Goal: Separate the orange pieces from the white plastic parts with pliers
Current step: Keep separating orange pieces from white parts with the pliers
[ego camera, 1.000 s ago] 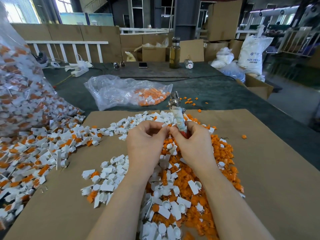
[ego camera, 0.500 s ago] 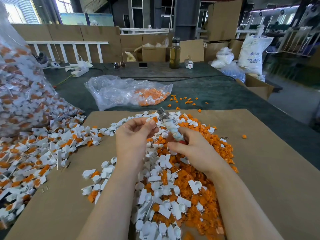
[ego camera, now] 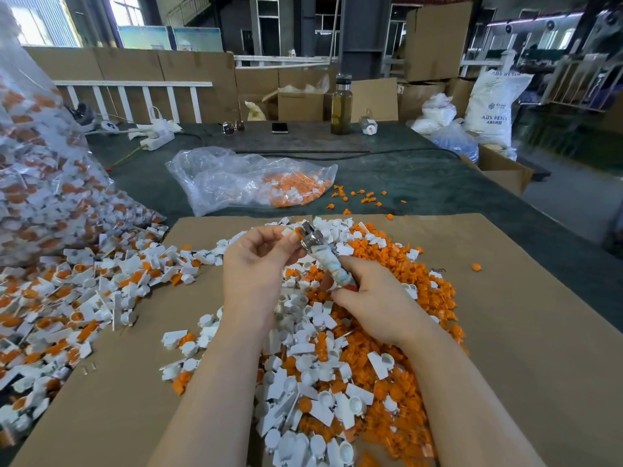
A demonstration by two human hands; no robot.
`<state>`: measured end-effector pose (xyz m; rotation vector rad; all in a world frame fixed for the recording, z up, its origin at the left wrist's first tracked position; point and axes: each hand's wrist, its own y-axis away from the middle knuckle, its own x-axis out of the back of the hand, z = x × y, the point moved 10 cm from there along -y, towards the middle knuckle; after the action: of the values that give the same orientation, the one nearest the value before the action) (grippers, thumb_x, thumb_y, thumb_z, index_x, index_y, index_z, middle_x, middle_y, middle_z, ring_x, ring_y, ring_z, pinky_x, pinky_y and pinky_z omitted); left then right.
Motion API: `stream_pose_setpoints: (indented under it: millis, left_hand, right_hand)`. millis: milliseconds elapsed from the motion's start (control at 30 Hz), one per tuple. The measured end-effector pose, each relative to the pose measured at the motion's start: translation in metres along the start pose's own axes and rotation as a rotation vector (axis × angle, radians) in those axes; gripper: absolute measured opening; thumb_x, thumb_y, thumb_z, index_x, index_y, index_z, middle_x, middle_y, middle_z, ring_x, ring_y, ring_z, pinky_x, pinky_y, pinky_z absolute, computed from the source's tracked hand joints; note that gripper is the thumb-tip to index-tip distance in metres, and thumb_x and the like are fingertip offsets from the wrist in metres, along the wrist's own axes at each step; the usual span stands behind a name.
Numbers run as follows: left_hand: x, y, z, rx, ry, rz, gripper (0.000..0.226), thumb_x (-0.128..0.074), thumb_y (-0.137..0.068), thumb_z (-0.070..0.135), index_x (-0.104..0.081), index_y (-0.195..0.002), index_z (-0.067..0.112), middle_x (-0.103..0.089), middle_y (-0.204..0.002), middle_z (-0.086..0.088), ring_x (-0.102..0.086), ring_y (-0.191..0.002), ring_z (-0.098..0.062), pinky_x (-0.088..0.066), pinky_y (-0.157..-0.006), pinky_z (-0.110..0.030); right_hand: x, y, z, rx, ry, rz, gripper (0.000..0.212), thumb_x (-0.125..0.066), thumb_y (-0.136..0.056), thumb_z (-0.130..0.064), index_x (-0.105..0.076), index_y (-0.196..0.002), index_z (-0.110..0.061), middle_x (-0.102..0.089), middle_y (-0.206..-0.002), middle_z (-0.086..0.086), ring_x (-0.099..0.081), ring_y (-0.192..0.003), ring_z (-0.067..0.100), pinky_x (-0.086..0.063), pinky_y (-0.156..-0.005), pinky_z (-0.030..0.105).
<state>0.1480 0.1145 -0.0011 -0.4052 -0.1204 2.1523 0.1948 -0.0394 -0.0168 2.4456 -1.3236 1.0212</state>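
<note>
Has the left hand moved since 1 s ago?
Yes. The left hand, pinching a part at the pliers, has moved left and toward the cardboard sheet's far edge.

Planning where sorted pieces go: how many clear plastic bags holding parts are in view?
2: a large bulging clear plastic bag at the left edge, spilling parts, and a flatter clear plastic bag beyond the cardboard. Others may lie out of frame.

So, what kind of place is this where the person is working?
Most likely a factory or workshop floor for plastic parts. A white sack printed ABS resin stands at the right, cardboard boxes line the back, and a big clear bag of orange and white parts lies on the table.
</note>
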Motion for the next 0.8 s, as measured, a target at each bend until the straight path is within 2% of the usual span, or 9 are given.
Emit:
stream_pose_setpoints:
  millis: [100, 200, 400, 500, 633, 733, 800]
  left_hand:
    - [-0.001, 0.000, 0.001, -0.005, 0.009, 0.006, 0.012, -0.069, -0.087, -0.001, -0.067, -0.081, 0.009, -0.069, -0.061, 0.009, -0.067, -0.057, -0.004, -0.053, -0.061, -0.014]
    - [-0.001, 0.001, 0.002, -0.011, 0.019, 0.009, 0.012, -0.069, -0.086, -0.001, -0.067, -0.081, 0.009, -0.069, -0.062, 0.009, -0.067, -0.057, -0.004, -0.053, -0.061, -0.015]
    - [-0.002, 0.002, 0.001, -0.009, 0.007, 0.017, 0.014, -0.067, -0.087, -0.002, -0.067, -0.080, 0.010, -0.069, -0.061, 0.010, -0.066, -0.057, -0.004, -0.053, -0.062, -0.015]
    - [-0.002, 0.001, -0.002, 0.027, 0.020, 0.012, 0.012, -0.068, -0.087, -0.001, -0.067, -0.081, 0.009, -0.070, -0.062, 0.009, -0.067, -0.057, -0.004, -0.054, -0.062, -0.015]
    - [0.009, -0.001, -0.022, 0.241, 0.143, 0.031, 0.003, -0.068, -0.088, 0.005, -0.068, -0.088, 0.008, -0.076, -0.074, 0.001, -0.073, -0.068, -0.009, -0.058, -0.064, -0.020]
    - [0.037, -0.002, -0.043, 0.468, 0.405, 0.211, 0.012, -0.064, -0.091, 0.009, -0.066, -0.102, 0.004, -0.078, -0.090, -0.009, -0.076, -0.082, -0.014, -0.059, -0.063, -0.021]
    - [0.062, -0.003, -0.048, 0.515, 0.592, 0.367, 0.013, -0.061, -0.094, 0.009, -0.064, -0.106, 0.003, -0.078, -0.088, -0.010, -0.076, -0.081, -0.013, -0.060, -0.063, -0.022]
  right_hand:
    - [0.000, -0.001, 0.001, 0.005, 0.010, 0.012, 0.014, -0.056, -0.088, -0.015, -0.062, -0.089, -0.028, -0.058, -0.072, -0.007, -0.051, -0.059, 0.009, -0.044, -0.055, 0.033]
    - [-0.001, -0.003, 0.003, 0.004, 0.031, 0.012, 0.013, -0.055, -0.087, -0.013, -0.062, -0.090, -0.025, -0.060, -0.076, -0.004, -0.053, -0.066, 0.013, -0.047, -0.058, 0.038]
    - [0.000, -0.005, 0.003, 0.015, 0.058, 0.042, 0.023, -0.057, -0.087, -0.014, -0.054, -0.079, -0.035, -0.057, -0.072, -0.012, -0.054, -0.070, 0.002, -0.044, -0.055, 0.028]
    - [-0.001, -0.005, 0.004, 0.016, 0.057, 0.053, 0.016, -0.056, -0.088, -0.016, -0.059, -0.086, -0.031, -0.060, -0.076, -0.011, -0.055, -0.074, 0.004, -0.049, -0.060, 0.033]
    - [-0.002, -0.004, 0.002, 0.039, 0.090, 0.082, 0.017, -0.054, -0.087, -0.018, -0.061, -0.100, -0.025, -0.061, -0.079, -0.012, -0.056, -0.071, 0.005, -0.046, -0.056, 0.026]
    - [0.005, -0.004, 0.003, 0.040, 0.129, 0.150, 0.012, -0.057, -0.086, -0.018, -0.058, -0.096, -0.024, -0.060, -0.077, -0.011, -0.054, -0.066, 0.008, -0.041, -0.053, 0.026]
    - [0.012, -0.004, 0.004, 0.042, 0.139, 0.207, 0.012, -0.057, -0.086, -0.018, -0.057, -0.096, -0.024, -0.059, -0.075, -0.010, -0.054, -0.065, 0.009, -0.041, -0.053, 0.026]
